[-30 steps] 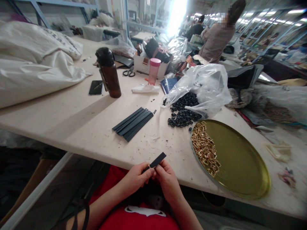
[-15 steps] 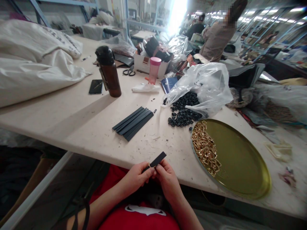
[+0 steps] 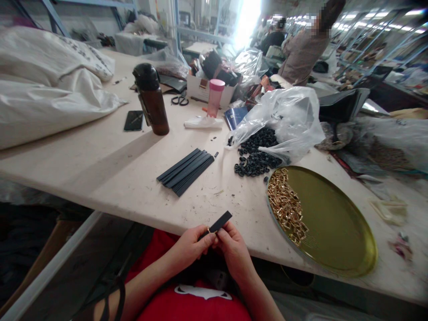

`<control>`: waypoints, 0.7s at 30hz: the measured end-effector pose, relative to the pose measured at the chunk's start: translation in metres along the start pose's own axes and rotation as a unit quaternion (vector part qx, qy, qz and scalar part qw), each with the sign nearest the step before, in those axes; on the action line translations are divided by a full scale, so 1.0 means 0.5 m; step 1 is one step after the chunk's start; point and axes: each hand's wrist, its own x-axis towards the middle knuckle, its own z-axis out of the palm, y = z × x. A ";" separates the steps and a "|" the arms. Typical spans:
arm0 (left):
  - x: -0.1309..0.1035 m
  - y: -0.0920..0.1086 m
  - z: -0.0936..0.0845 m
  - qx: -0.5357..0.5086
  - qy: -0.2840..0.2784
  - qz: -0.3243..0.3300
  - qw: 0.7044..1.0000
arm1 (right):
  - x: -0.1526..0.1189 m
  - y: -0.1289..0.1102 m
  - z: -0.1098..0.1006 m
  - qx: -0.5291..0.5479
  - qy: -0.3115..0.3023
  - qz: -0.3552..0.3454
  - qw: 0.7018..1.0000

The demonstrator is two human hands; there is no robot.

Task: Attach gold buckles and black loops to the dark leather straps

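At the table's front edge, my left hand (image 3: 195,243) and my right hand (image 3: 232,246) meet, fingers closed around one black strap (image 3: 221,221). A small gold buckle (image 3: 209,230) sits on the strap beside my left fingertips; part of it is hidden by my fingers. The strap's free end points up and to the right, past my right fingers. Farther in lies a stack of black straps (image 3: 186,171). To the right, gold buckles (image 3: 286,209) are heaped on the left side of a round gold tray (image 3: 337,227).
Small black loops (image 3: 256,156) spill from a clear plastic bag (image 3: 290,116). A dark bottle (image 3: 152,100), a phone (image 3: 133,121), scissors (image 3: 179,100) and a pink cup (image 3: 216,99) stand or lie farther back. A white sack (image 3: 50,84) covers the left. Another person (image 3: 301,53) is in the background.
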 end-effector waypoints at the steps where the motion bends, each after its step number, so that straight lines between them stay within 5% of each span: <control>1: 0.000 0.001 0.000 -0.003 0.000 0.002 1.000 | 0.000 0.000 0.000 0.001 0.000 0.001 1.000; 21: 0.000 -0.001 0.001 -0.008 0.005 0.014 1.000 | 0.000 0.003 -0.004 -0.010 -0.009 -0.001 1.000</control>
